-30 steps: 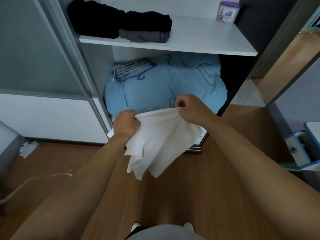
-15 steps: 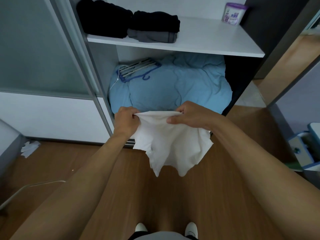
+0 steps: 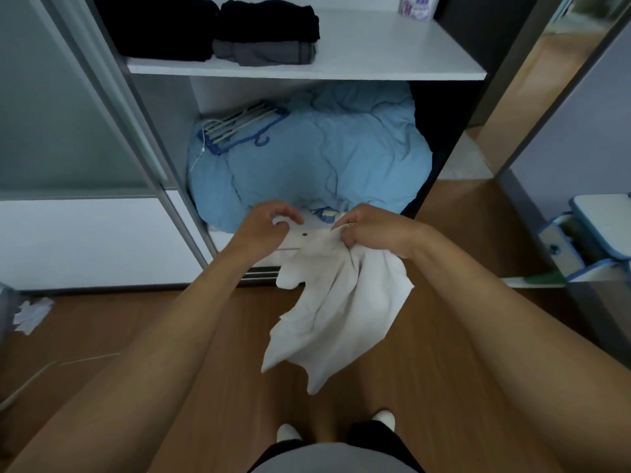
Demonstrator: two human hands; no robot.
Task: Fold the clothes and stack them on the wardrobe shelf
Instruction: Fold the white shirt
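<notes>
A white garment (image 3: pixel 341 302) hangs loosely over the wooden floor in front of the wardrobe. My right hand (image 3: pixel 372 230) is closed on its bunched top edge. My left hand (image 3: pixel 269 223) hovers just left of the garment with its fingers curled apart and nothing in them. The white wardrobe shelf (image 3: pixel 375 46) above holds a folded black pile (image 3: pixel 157 25) at the left. Next to that pile, a folded black piece (image 3: pixel 269 18) lies on a folded grey one (image 3: pixel 263 54).
A light blue duvet (image 3: pixel 324 155) fills the compartment under the shelf, with hangers (image 3: pixel 239 128) lying on it. A purple-and-white tub (image 3: pixel 418 6) stands at the shelf's back right. The sliding door (image 3: pixel 68 114) is at left, crumpled paper (image 3: pixel 32 314) on the floor, blue-white furniture (image 3: pixel 597 233) at right.
My left hand has let go of the garment, which now hangs from my right hand alone and has swung to the right. The view has moved closer to the wardrobe.
</notes>
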